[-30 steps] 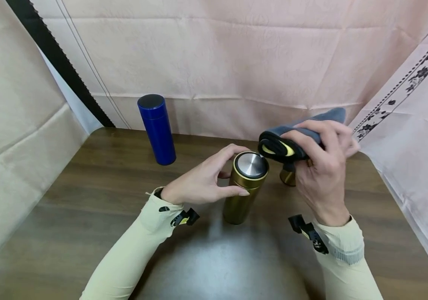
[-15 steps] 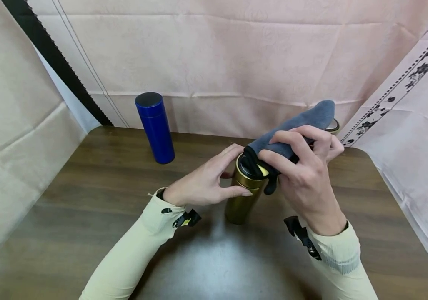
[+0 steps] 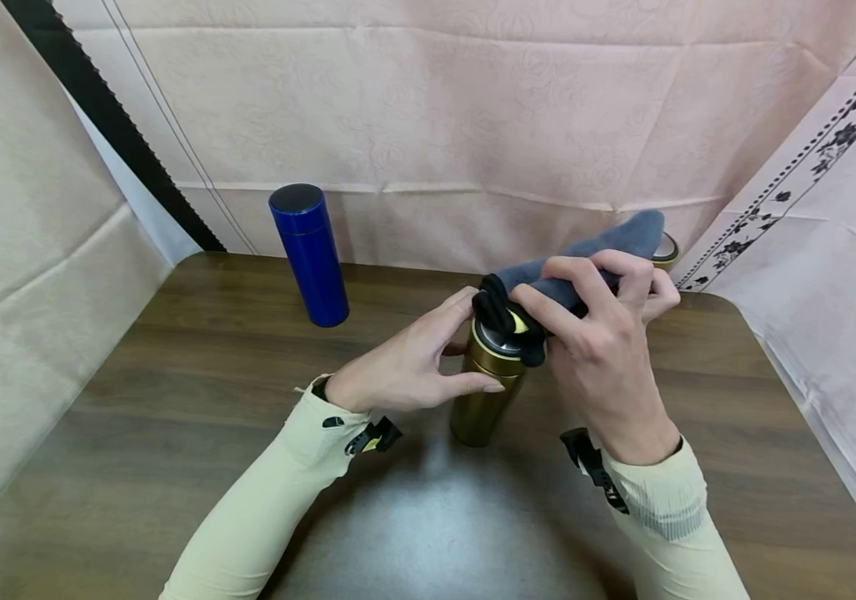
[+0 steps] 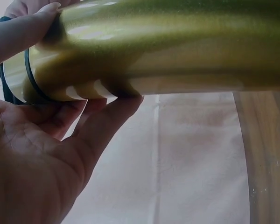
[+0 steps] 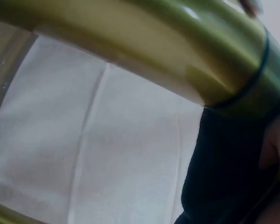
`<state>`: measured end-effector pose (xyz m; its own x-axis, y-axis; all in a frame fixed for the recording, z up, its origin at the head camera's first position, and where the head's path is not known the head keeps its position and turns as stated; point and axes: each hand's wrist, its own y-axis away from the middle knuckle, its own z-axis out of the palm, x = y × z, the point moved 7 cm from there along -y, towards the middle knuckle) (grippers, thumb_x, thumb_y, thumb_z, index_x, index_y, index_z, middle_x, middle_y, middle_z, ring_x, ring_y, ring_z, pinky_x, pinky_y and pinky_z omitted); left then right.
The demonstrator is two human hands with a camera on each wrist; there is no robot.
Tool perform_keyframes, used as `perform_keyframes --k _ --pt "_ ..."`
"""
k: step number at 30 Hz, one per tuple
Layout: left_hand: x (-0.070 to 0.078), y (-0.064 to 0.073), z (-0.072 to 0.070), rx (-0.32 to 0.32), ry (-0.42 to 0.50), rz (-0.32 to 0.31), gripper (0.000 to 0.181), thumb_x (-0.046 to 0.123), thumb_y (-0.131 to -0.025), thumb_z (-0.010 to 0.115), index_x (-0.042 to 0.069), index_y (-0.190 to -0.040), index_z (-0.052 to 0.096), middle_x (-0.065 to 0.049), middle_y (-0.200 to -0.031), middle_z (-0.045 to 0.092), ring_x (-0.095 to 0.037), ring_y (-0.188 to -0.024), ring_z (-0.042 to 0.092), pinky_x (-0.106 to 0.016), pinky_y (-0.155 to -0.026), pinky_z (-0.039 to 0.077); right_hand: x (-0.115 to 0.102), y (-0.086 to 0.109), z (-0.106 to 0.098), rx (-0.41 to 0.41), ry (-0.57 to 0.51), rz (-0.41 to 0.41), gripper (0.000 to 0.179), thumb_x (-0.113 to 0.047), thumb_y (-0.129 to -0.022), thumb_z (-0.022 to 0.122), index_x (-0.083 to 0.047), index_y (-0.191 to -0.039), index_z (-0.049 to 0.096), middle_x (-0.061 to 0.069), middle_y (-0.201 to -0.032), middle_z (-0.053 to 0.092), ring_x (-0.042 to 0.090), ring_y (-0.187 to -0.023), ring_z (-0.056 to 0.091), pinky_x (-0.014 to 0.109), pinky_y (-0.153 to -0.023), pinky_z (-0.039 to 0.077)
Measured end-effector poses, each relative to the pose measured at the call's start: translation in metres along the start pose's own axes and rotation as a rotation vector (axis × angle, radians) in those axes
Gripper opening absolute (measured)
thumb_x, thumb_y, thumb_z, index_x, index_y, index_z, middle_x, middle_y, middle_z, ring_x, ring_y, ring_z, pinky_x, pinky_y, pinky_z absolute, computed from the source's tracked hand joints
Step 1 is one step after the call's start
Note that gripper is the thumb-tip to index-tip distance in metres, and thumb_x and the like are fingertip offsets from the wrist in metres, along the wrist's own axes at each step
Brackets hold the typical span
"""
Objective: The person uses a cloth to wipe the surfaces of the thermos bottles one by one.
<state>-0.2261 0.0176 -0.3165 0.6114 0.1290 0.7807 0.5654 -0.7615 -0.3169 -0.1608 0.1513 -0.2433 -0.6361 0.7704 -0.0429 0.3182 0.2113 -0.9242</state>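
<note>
A gold thermos flask (image 3: 482, 412) stands upright on the table. My left hand (image 3: 416, 358) holds it near the top, thumb on the near side and fingers around the far side, as the left wrist view of the flask (image 4: 177, 51) also shows. A folded blue-grey cloth (image 3: 623, 237) with black edging is gripped by my right hand (image 3: 603, 342). The cloth's black folded end lies over the flask's lid (image 3: 498, 343), covering most of it. In the right wrist view, dark cloth (image 5: 224, 163) sits against the lid end of the flask.
A blue flask (image 3: 311, 258) with a black top stands at the back left. Behind my right hand shows the lid of another gold flask (image 3: 665, 248). The wooden table (image 3: 195, 417) ends at a pale cloth backdrop (image 3: 412, 125).
My right hand has brought the cloth left and down from beside the flask onto its lid, then shifted it slightly further left. The left hand has stayed on the flask.
</note>
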Motion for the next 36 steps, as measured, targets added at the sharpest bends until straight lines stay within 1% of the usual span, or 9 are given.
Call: perform_keyframes --k 4,8,11,18,24,28,30,33,36 --pt "0.0 0.0 0.0 -0.002 -0.014 -0.001 0.07 0.027 -0.091 0.079 0.021 -0.149 0.041 0.007 -0.144 0.046 -0.008 -0.13 0.049 -0.033 -0.099 0.056 0.001 0.0 -0.007 -0.015 0.017 -0.025 0.033 0.013 -0.089 0.055 -0.014 -0.089 0.075 0.016 -0.096 0.064 0.045 -0.103 0.042 0.067 -0.087 0.015" --pt "0.001 0.001 -0.002 0.011 -0.015 0.001 0.071 0.025 -0.09 0.08 0.021 -0.149 0.041 0.008 -0.141 0.049 -0.005 -0.129 0.05 -0.03 -0.1 0.056 -0.001 -0.002 -0.015 -0.033 0.021 -0.053 0.042 0.018 -0.082 0.046 -0.013 -0.087 0.075 0.015 -0.095 0.064 0.046 -0.102 0.043 0.067 -0.089 0.015" --pt "0.001 0.001 -0.003 0.013 -0.01 0.005 0.071 0.024 -0.09 0.08 0.022 -0.149 0.041 0.009 -0.14 0.049 -0.002 -0.128 0.049 -0.027 -0.1 0.055 -0.005 -0.004 -0.019 -0.04 0.0 -0.082 0.045 0.019 -0.081 0.043 -0.012 -0.086 0.075 0.014 -0.094 0.064 0.046 -0.1 0.043 0.068 -0.089 0.016" --pt "0.0 0.002 -0.002 -0.003 0.004 0.007 0.07 0.024 -0.091 0.079 0.024 -0.148 0.041 0.009 -0.14 0.048 -0.007 -0.126 0.051 -0.029 -0.1 0.056 -0.019 -0.004 -0.02 -0.022 -0.064 -0.145 0.04 0.018 -0.082 0.054 -0.014 -0.086 0.077 0.012 -0.095 0.065 0.043 -0.099 0.043 0.065 -0.086 0.015" --pt "-0.002 0.002 0.0 -0.024 0.035 -0.011 0.067 0.023 -0.091 0.079 0.026 -0.146 0.041 0.007 -0.141 0.046 -0.008 -0.126 0.054 -0.032 -0.102 0.055 -0.023 -0.002 -0.007 -0.052 -0.066 -0.124 0.043 0.019 -0.085 0.055 -0.017 -0.095 0.077 0.012 -0.1 0.065 0.041 -0.104 0.043 0.063 -0.087 0.016" --pt "-0.003 0.003 0.001 -0.025 0.08 -0.032 0.073 0.018 -0.089 0.08 0.021 -0.148 0.038 0.005 -0.143 0.047 -0.008 -0.122 0.059 -0.03 -0.104 0.054 -0.021 0.0 0.003 -0.081 -0.003 -0.087 0.044 0.018 -0.088 0.053 -0.018 -0.099 0.076 0.012 -0.103 0.064 0.041 -0.106 0.043 0.063 -0.087 0.018" --pt "-0.003 0.002 0.002 -0.02 0.079 -0.024 0.077 0.018 -0.089 0.08 0.022 -0.152 0.036 0.005 -0.147 0.045 -0.008 -0.122 0.059 -0.03 -0.103 0.054 -0.018 0.0 0.005 -0.085 0.022 -0.057 0.043 0.016 -0.091 0.053 -0.019 -0.099 0.076 0.013 -0.102 0.064 0.041 -0.107 0.043 0.063 -0.087 0.018" --pt "-0.002 0.001 0.001 -0.008 0.049 -0.008 0.081 0.022 -0.09 0.08 0.029 -0.155 0.032 0.008 -0.151 0.042 -0.007 -0.13 0.054 -0.032 -0.102 0.055 -0.011 -0.002 0.004 -0.085 0.043 -0.016 0.042 0.015 -0.091 0.051 -0.018 -0.097 0.075 0.014 -0.1 0.064 0.042 -0.106 0.042 0.064 -0.088 0.018" --pt "-0.003 0.0 0.002 -0.007 0.012 -0.011 0.08 0.026 -0.091 0.079 0.033 -0.155 0.032 0.012 -0.152 0.04 -0.003 -0.136 0.046 -0.032 -0.102 0.055 -0.006 -0.003 0.001 -0.074 0.058 -0.01 0.042 0.015 -0.092 0.047 -0.017 -0.094 0.075 0.014 -0.096 0.063 0.043 -0.105 0.042 0.065 -0.087 0.018"
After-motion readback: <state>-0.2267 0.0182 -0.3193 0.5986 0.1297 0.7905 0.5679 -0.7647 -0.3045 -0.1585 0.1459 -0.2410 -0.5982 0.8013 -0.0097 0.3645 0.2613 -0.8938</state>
